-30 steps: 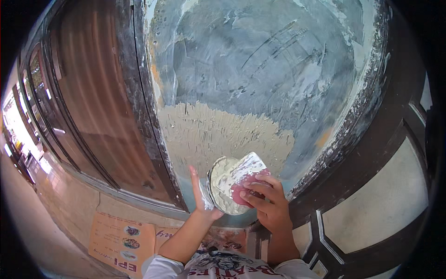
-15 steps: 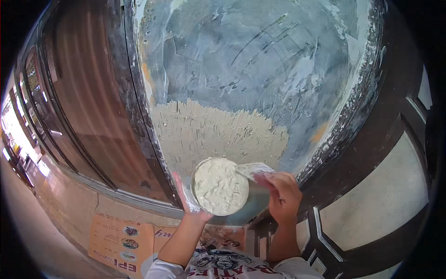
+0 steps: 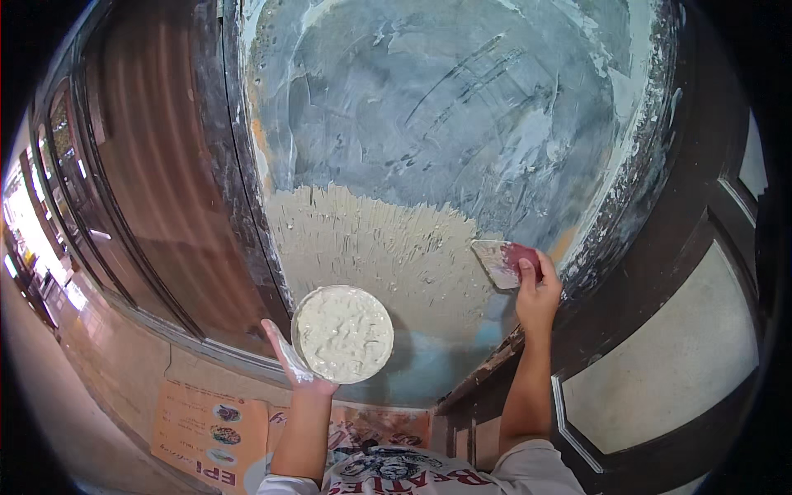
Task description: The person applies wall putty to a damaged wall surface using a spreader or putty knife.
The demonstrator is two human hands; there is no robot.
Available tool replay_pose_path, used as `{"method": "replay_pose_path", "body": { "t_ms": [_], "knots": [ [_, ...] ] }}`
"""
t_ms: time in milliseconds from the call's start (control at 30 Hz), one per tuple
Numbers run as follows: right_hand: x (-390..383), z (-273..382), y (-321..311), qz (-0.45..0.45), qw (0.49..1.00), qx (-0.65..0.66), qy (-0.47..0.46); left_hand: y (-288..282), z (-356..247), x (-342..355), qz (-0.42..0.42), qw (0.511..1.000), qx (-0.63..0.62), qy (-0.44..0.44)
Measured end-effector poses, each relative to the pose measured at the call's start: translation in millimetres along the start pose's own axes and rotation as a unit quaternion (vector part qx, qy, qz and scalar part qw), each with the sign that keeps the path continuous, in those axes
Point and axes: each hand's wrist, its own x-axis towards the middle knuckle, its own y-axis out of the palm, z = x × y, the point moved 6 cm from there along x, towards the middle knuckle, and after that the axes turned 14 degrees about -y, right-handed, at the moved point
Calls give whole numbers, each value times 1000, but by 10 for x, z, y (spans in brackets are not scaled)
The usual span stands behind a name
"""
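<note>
My left hand (image 3: 295,363), smeared with white, holds up a round tub (image 3: 346,382) from its left and underside; most of its fingers are hidden below. Thick off-white putty (image 3: 342,334) fills the tub nearly to the rim. In my right hand (image 3: 538,290) is a putty knife (image 3: 499,262) with a red grip, its blade coated in putty. The blade lies against or very close to the wall (image 3: 445,107), at the right border of a beige, ridged coat of putty (image 3: 363,231). Contact cannot be made out for certain.
A dark wooden frame with pale panels (image 3: 668,355) stands along the right. Brown boards and a dark door frame (image 3: 148,165) are on the left. An orange printed sheet (image 3: 206,437) lies on the floor at lower left, beyond my left forearm.
My right hand has moved the putty knife from the tub's rim up and right to the wall. My left hand has shifted left with the tub.
</note>
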Motion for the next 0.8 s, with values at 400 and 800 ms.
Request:
{"method": "replay_pose_path", "body": {
  "t_ms": [400,800],
  "knots": [
    [218,-102,22,24,1000,-1,-17,-28,-34,72,-26,998,37,34],
    [314,4,42,52,996,-28,-64,52,36,76,-14,999,38,32]
  ]
}}
